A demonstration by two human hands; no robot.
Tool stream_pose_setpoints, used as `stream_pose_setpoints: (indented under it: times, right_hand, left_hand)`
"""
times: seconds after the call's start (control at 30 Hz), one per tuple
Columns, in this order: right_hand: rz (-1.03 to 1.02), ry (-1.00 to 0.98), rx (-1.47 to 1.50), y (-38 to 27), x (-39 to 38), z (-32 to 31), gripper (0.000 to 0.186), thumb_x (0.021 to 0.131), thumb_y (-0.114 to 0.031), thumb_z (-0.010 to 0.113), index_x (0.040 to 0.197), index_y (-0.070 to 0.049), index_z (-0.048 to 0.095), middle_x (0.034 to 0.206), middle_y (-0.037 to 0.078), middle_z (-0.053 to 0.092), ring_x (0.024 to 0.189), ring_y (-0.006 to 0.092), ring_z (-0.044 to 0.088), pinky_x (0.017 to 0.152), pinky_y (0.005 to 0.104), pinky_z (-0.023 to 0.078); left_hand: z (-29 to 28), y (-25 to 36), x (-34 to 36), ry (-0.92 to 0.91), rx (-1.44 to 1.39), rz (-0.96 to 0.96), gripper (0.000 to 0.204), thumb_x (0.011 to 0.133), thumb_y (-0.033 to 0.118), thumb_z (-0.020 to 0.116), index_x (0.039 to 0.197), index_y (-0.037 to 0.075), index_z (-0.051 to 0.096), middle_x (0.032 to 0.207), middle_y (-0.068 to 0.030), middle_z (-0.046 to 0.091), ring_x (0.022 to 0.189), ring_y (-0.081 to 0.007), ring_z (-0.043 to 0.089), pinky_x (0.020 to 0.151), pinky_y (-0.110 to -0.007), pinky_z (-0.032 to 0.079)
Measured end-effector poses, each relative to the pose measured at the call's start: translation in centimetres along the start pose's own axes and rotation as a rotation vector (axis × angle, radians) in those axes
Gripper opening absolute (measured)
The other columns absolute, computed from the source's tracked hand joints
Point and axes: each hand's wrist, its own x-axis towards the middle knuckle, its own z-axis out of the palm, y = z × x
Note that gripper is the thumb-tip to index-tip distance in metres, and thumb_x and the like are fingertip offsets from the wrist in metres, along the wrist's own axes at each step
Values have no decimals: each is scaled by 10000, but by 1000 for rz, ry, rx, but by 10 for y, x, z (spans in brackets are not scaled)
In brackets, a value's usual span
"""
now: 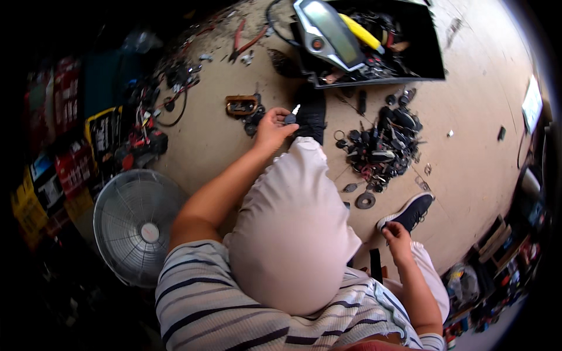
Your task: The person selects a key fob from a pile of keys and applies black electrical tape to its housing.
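My left hand (273, 129) is closed on a key (290, 119) with a dark round head and an upright silver blade, just beyond my bent knee (293, 193). A small group of dark key fobs and a brass-rimmed oblong piece (240, 100) lie on the floor beside it. My right hand (397, 237) is curled near my dark shoe (410, 212); what its fingers hold, if anything, is hidden. To the right of my knee lies a large pile of keys, fobs and rings (381, 149).
A black bin (427, 52) of assorted parts, with a display unit (329, 35) on it, stands ahead. Red-handled pliers (243, 44) lie left of it. A fan (129, 216), stacked boxes (70, 169) and tangled cables are at the left; cluttered shelving (486, 263) lines the right.
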Motion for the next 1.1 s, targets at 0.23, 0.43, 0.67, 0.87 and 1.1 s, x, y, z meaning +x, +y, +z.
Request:
stream_pose_setpoints:
  times: [0.23,0.43,0.67,0.87,1.1]
  right_hand:
    - [-5,256,-235,14,63,72,764,705,-305,784,1274,48,414,1144,211,544,943,304,579,823,379,475]
    - [-59,336,-214,8,92,107,779,648,-332,823,1164,103,433,1127,282,507,1078,397,490,942,418,393]
    - [48,363,-326,-10,95,109,756,637,-334,825,1155,63,443,1137,273,488,1092,401,467,944,423,392]
    - [49,250,-349,-4,87,116,475,751,-334,733,1015,19,554,992,255,588,959,368,572,858,428,448]
    - [27,73,-243,-21,45,116,361,848,-224,633,1012,65,493,770,240,633,602,306,654,551,386,518]
  left_hand:
    - [-11,-72,-14,320,10,18,423,716,-44,707,1064,27,477,895,-65,591,748,-121,581,666,-247,486]
    - [-34,-97,-17,604,-33,113,456,720,8,750,1072,21,460,921,-77,598,744,-109,587,620,-241,492]
    - [-64,-136,-32,996,762,200,432,776,198,739,1057,1,478,1044,-135,553,820,-213,595,656,-302,506]
    - [-44,-152,-42,672,306,83,240,887,237,610,953,21,525,791,-82,582,649,-159,571,577,-293,471]
    - [10,-40,-14,240,-47,168,215,967,216,494,854,44,560,621,16,521,538,-56,479,500,-215,408]
